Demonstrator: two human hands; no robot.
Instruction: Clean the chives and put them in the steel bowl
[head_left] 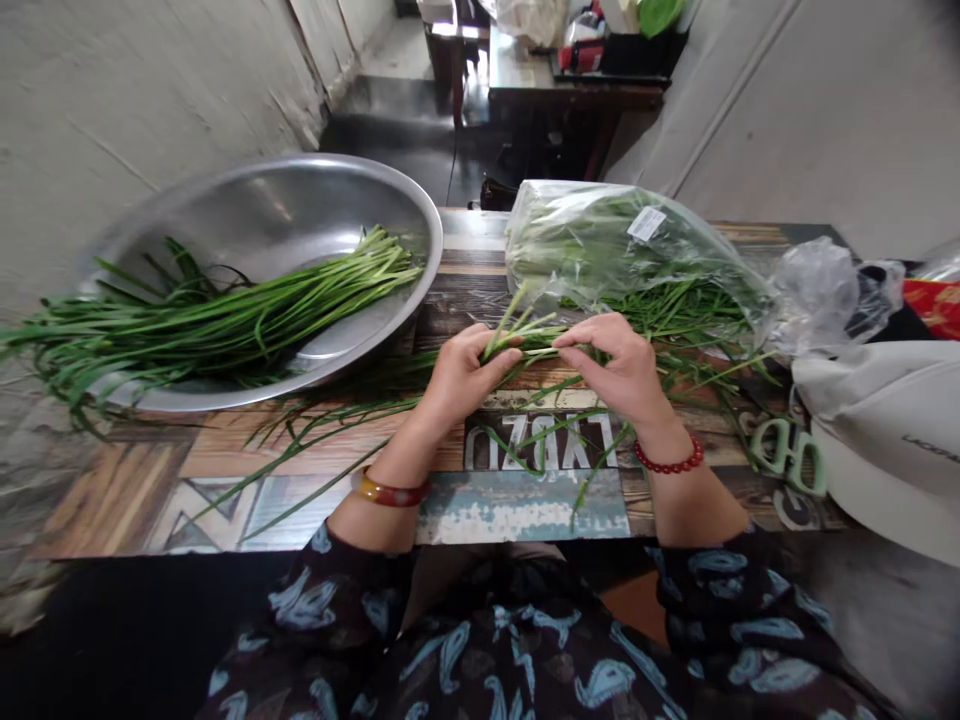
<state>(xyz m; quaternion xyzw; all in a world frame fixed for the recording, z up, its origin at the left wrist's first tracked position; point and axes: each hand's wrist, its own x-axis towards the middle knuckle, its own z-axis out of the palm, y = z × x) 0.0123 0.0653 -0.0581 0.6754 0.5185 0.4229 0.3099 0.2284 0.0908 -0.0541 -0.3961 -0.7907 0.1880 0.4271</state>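
My left hand (466,375) is closed round a small bunch of garlic chives (517,325), pale stem ends pointing up and right, long green leaves trailing left over the table. Thumb and forefinger of my right hand (616,362) pinch at the stem ends of that bunch. More chives (300,310) lie in a large metal basin (315,385) on the left, their leaf tips hanging over its rim. Beyond my right hand, a clear plastic bag (607,235) holds further greens. Loose chives (690,310) lie at the bag's near side.
Stray leaves lie on the patterned wooden table (525,500). On the right are light green-handled scissors (791,455), a pale cap (892,430) and crumpled plastic (817,290). A wall (75,130) runs along the left, and a second table (525,75) stands farther back.
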